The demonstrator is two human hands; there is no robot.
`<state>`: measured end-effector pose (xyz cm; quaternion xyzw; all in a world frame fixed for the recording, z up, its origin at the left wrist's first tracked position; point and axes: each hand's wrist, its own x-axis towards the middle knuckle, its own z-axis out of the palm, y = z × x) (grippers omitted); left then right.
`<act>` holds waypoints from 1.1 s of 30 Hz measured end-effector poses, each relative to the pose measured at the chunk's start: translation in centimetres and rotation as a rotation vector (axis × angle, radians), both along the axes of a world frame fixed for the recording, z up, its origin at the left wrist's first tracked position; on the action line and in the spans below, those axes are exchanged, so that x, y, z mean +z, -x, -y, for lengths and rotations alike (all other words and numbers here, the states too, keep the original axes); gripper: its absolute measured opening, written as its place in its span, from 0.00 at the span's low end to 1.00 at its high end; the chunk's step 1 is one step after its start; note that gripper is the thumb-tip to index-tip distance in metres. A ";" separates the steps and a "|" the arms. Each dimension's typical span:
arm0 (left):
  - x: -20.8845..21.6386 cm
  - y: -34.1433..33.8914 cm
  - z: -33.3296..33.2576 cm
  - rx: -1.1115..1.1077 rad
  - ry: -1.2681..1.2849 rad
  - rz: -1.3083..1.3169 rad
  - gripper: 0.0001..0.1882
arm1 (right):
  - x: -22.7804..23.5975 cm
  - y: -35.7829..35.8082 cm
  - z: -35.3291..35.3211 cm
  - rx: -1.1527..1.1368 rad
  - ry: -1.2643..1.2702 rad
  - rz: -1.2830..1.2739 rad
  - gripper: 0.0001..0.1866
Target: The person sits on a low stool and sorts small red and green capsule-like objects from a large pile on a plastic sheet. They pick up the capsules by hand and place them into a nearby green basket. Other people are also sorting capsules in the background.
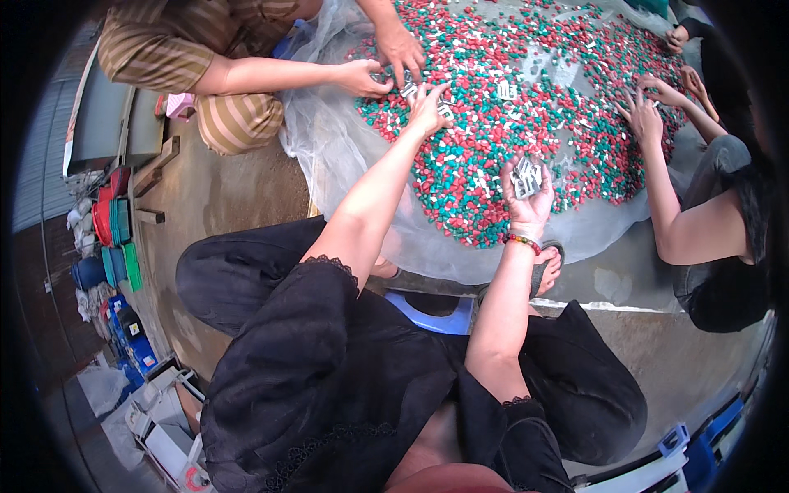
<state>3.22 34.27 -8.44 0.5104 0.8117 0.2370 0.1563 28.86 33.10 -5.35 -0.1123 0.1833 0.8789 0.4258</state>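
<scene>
Small red, green and white pieces [468, 177] lie in a wide, dense layer in front of me. My left hand [427, 113] reaches into it at the left, fingers spread, beside a flat white piece with slots [445, 108]. Whether a fingertip touches that piece is hard to tell. Palm up, my right hand [528, 207] cradles several flat white-and-grey slotted pieces [526, 178], its fingers curled round them. A beaded bracelet [522, 241] circles my right wrist. Another similar white piece [506, 90] rests on the layer farther away.
A translucent sheet [337, 135] lies under the pieces. At far left, a person's hands [399, 51] work close to my left hand. Other people's hands [645, 115] touch the layer at the right. Coloured baskets [111, 220] stand along the left. A blue stool [431, 312] is beneath me.
</scene>
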 end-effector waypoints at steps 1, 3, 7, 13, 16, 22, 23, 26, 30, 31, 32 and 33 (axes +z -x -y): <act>-1.1 0.4 -0.1 -0.041 -0.005 0.147 0.34 | 1.5 0.5 0.3 -0.030 -0.019 0.044 0.13; -1.6 -0.6 -0.2 -0.244 0.033 0.241 0.33 | 2.5 0.4 0.7 -0.090 -0.049 0.095 0.14; -0.5 -6.8 -0.5 -0.547 0.213 0.258 0.27 | 0.4 -2.0 -0.1 -0.110 -0.068 -0.131 0.13; 6.4 -10.5 -0.5 -0.544 0.557 0.825 0.26 | 0.8 -7.0 0.2 -0.179 -0.269 0.075 0.12; 5.1 -8.4 -0.9 -0.694 0.323 0.316 0.25 | 1.1 -8.4 0.0 -0.267 -0.258 0.273 0.12; 7.8 -6.6 -2.0 -0.328 -0.016 1.045 0.13 | -0.6 -9.6 -0.3 -0.303 -0.094 0.259 0.10; 7.6 -7.2 -2.3 -0.325 0.052 1.028 0.14 | -1.1 -9.6 0.0 -0.342 -0.123 0.318 0.12; 6.4 -8.6 -2.9 -0.277 0.250 0.972 0.21 | 0.3 -8.7 0.7 -0.260 -0.030 0.397 0.16; 1.7 -11.2 -2.6 -0.288 0.313 0.026 0.30 | 0.2 -6.7 0.7 -0.032 -0.103 1.048 0.10; 0.3 -11.6 -2.6 -0.280 0.335 -0.019 0.33 | -0.4 -6.3 0.5 0.066 -0.116 1.252 0.15; 0.2 -11.9 -2.8 -0.294 0.374 0.030 0.30 | -1.3 -6.3 0.3 0.134 -0.180 1.347 0.19; 0.7 -12.1 -2.6 -0.360 0.333 0.081 0.27 | -2.0 -6.1 0.3 0.204 -0.238 1.434 0.23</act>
